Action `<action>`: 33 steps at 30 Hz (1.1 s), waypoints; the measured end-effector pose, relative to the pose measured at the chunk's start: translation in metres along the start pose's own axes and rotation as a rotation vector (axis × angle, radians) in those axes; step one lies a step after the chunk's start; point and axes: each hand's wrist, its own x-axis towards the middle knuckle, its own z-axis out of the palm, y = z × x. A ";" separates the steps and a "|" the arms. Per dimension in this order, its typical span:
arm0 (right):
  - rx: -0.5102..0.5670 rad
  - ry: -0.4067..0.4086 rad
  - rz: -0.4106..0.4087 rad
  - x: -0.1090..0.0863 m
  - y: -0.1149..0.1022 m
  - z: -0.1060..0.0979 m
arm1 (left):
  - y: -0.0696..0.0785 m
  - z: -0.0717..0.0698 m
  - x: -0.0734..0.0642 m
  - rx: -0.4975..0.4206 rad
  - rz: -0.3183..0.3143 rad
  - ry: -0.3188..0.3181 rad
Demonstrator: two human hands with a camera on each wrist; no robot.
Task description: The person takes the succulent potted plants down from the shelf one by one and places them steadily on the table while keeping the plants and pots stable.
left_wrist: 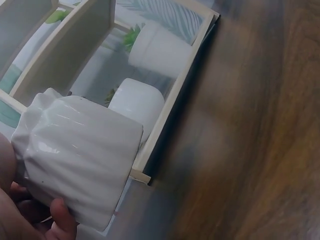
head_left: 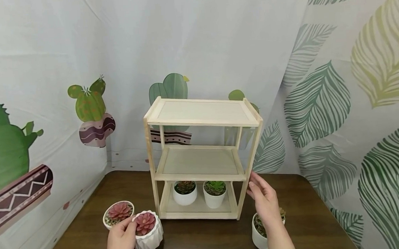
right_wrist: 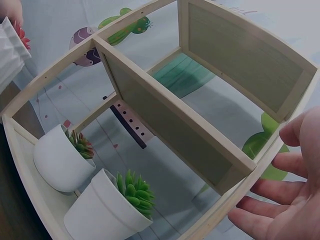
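Note:
In the head view my left hand [head_left: 121,239] grips the rim of a white fluted pot [head_left: 150,240] with a pink succulent in it, at the front left of a wooden shelf rack [head_left: 199,176]. The left wrist view shows fingers curled against the pot's side [left_wrist: 82,155]. At the rack's right side, my right hand [head_left: 265,200] rests its extended fingers along the upright post [right_wrist: 215,212]. Two white potted succulents stand on the bottom tier: a reddish one [head_left: 185,193] on the left and a green one [head_left: 215,194] beside it.
Behind my left hand, another pink succulent in a white pot [head_left: 118,213] stands on the dark wooden table [head_left: 198,239]. A further potted succulent [head_left: 259,232] sits under my right forearm, partly hidden. Printed cloth [head_left: 124,49] hangs behind and at both sides.

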 end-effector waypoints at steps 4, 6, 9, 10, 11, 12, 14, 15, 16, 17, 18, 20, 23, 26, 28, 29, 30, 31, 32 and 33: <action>0.002 -0.004 -0.002 0.000 -0.001 0.000 | -0.002 0.002 -0.001 0.037 -0.036 -0.006; 0.003 -0.005 0.005 0.000 -0.002 0.001 | -0.003 0.003 -0.001 0.052 -0.049 -0.009; 0.003 -0.004 0.014 -0.001 -0.003 0.001 | -0.005 0.003 0.000 0.063 -0.059 -0.001; 0.002 -0.002 0.016 -0.001 -0.003 0.002 | -0.006 0.003 0.000 0.061 -0.066 0.002; 0.002 -0.001 0.018 -0.002 -0.003 0.002 | -0.007 0.003 0.001 0.059 -0.067 0.000; 0.002 -0.001 0.019 -0.002 -0.003 0.002 | -0.007 0.003 0.002 0.060 -0.073 0.004; -0.001 -0.004 0.019 -0.002 -0.003 0.003 | -0.008 0.002 0.003 0.056 -0.087 0.006; -0.003 -0.005 0.019 -0.003 -0.003 0.003 | -0.008 0.002 0.003 0.058 -0.096 0.006; -0.004 -0.006 0.017 -0.003 -0.002 0.003 | -0.008 0.001 0.003 0.057 -0.093 -0.001; -0.006 -0.007 0.016 -0.003 -0.002 0.003 | -0.008 0.001 0.003 0.057 -0.097 -0.003; -0.010 -0.007 0.015 -0.003 -0.002 0.003 | -0.008 0.001 0.003 0.059 -0.107 -0.002; -0.012 -0.007 0.009 -0.002 -0.002 0.003 | -0.008 0.002 0.003 0.058 -0.113 -0.009; -0.012 -0.007 0.006 -0.002 -0.002 0.002 | -0.008 0.003 0.004 0.061 -0.120 -0.007; -0.007 -0.008 0.003 -0.002 -0.002 0.002 | -0.009 0.005 0.006 0.070 -0.114 0.002; -0.003 -0.010 0.000 -0.002 -0.001 0.002 | -0.010 0.007 0.006 0.069 -0.107 0.017; -0.001 -0.012 -0.003 -0.002 -0.001 0.002 | -0.010 0.007 0.006 0.066 -0.101 0.023; -0.002 -0.014 -0.005 -0.002 -0.001 0.002 | -0.010 0.008 0.005 0.062 -0.098 0.032; -0.002 -0.015 -0.007 -0.002 -0.001 0.002 | -0.011 0.009 0.005 0.056 -0.092 0.037; -0.003 -0.016 -0.008 -0.002 -0.001 0.002 | -0.011 0.009 0.005 0.053 -0.088 0.040; -0.003 -0.016 -0.010 -0.002 -0.001 0.002 | -0.012 0.010 0.006 0.049 -0.084 0.041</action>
